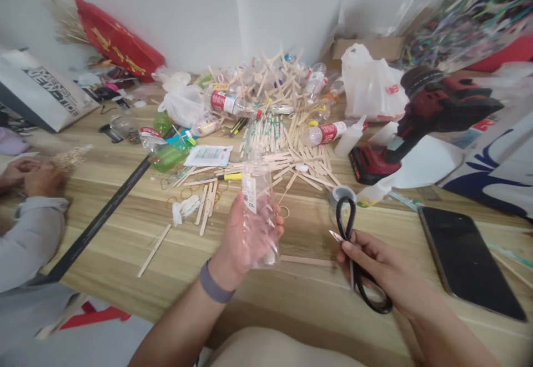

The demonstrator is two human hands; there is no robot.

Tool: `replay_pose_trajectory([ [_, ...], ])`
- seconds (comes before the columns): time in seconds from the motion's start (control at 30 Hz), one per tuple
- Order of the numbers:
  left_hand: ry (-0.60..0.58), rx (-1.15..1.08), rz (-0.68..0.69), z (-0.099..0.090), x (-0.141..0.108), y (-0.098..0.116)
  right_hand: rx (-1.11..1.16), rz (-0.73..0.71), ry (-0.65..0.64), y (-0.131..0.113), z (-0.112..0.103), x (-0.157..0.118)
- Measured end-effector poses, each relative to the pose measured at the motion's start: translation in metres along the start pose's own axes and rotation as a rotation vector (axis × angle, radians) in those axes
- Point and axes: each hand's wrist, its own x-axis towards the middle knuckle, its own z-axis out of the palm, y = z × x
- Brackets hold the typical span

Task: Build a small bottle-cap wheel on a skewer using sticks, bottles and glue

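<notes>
In the lower middle, my left hand [234, 240] is closed around a clear plastic bottle [263, 231] that stands roughly upright above the table. A strip of white label with dark print shows on the bottle's side. My right hand [377, 259] grips black-handled scissors [380, 305] near their middle, with the handle loops sticking out on both sides of the fingers. A small white, pointed scrap [335, 236] pokes out by the right thumb. Most of the scissor blades are hidden by the hand.
Wooden craft sticks [272, 161] pile up beyond the bottle. A tape roll [343, 194], a red-and-black power drill [377, 161] and a black tablet-like device [470, 259] lie to the right. At the left edge another person's hands [39, 175] hold some thin pieces.
</notes>
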Motion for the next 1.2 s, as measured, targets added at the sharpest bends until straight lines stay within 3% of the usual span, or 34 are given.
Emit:
replay_pose_trajectory([
  [0.23,0.022,-0.016,0.006,0.003,0.001,0.000,-0.046,0.019,0.043,-0.015,0.005,-0.005],
  [0.37,0.101,-0.029,0.014,0.010,0.000,0.002,-0.064,0.004,0.037,-0.023,0.007,-0.007],
  [0.67,0.179,-0.044,0.008,0.018,-0.001,0.002,-0.100,0.017,0.019,-0.021,0.010,-0.004],
  [1.2,0.129,0.162,0.065,0.014,-0.002,-0.007,-0.115,0.020,0.022,-0.021,0.011,-0.004],
])
